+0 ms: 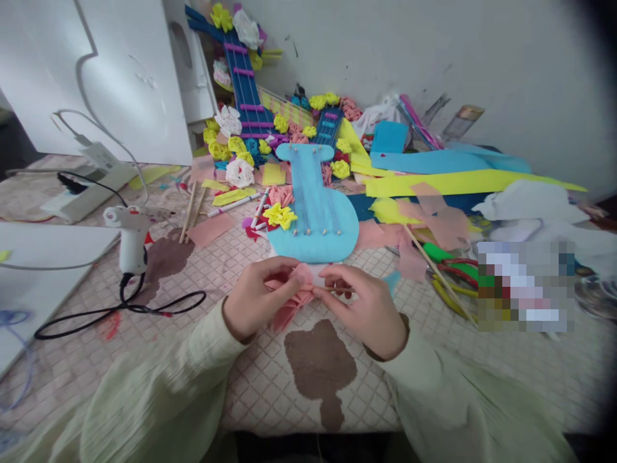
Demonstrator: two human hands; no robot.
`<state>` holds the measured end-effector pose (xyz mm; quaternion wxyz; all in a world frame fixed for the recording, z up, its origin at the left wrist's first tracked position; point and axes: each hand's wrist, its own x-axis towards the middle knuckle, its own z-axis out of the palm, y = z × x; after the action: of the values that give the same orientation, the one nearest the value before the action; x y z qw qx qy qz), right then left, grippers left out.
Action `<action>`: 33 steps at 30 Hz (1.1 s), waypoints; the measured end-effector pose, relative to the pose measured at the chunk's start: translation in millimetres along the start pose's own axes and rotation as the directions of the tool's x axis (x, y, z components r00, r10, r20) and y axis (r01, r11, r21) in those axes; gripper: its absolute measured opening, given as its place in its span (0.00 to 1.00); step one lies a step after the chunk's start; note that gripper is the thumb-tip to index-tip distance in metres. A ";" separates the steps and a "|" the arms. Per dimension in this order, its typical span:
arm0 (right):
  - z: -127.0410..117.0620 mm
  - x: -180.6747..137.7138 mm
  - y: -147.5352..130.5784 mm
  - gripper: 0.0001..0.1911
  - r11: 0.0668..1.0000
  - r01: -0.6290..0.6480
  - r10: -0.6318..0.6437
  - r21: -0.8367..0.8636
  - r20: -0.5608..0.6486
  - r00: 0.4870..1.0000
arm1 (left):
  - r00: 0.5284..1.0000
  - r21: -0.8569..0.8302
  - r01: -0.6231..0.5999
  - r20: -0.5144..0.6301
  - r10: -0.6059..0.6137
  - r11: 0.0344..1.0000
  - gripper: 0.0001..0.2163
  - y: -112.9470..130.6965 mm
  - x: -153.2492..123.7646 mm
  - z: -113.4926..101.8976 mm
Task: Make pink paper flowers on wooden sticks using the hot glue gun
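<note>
My left hand [263,292] pinches folded pink crepe paper [288,312] over the near part of the table. Close beside it, my right hand [364,299] is closed on a thin wooden stick [337,289], whose left end meets the pink paper. Just beyond both hands lies a light blue guitar-shaped cutout [318,218] with strings and small beads. A yellow paper flower [280,217] sits on its left side, with pink crinkled paper [281,195] above that. Some fingertips are hidden behind the paper.
A white glue gun [131,241] with a looped black cord stands left, near a power strip [89,186]. Dark blue paper guitars [248,90] and paper flowers lean at the back. Paper strips [463,185] and green-handled scissors [441,258] lie right. A brown patch [322,360] marks the tablecloth.
</note>
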<state>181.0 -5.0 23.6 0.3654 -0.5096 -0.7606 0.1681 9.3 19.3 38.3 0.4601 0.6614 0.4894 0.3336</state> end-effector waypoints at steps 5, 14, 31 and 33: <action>-1.8 2.4 3.0 0.06 0.997 -0.059 0.055 0.058 0.058 0.997 | 0.997 0.114 -0.071 0.016 0.070 0.991 0.15 -5.7 0.2 -0.6; -1.5 4.6 6.7 0.06 0.995 0.083 -0.089 0.062 0.092 0.992 | 0.997 0.121 -0.082 0.018 0.080 0.989 0.12 -9.5 1.2 1.1; -1.0 3.6 7.5 0.03 0.996 -0.004 0.002 0.087 0.023 1.000 | 0.991 0.066 -0.123 0.057 0.119 0.990 0.12 -8.3 1.2 0.8; -1.2 3.1 6.2 0.02 0.998 0.003 -0.004 0.067 0.010 1.000 | 0.994 0.056 -0.087 0.070 0.083 0.995 0.12 -8.6 0.8 1.0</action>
<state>185.2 0.3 21.7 0.3788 -0.4949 -0.7572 0.1955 7.5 20.6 29.9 0.4421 0.7058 0.4547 0.3156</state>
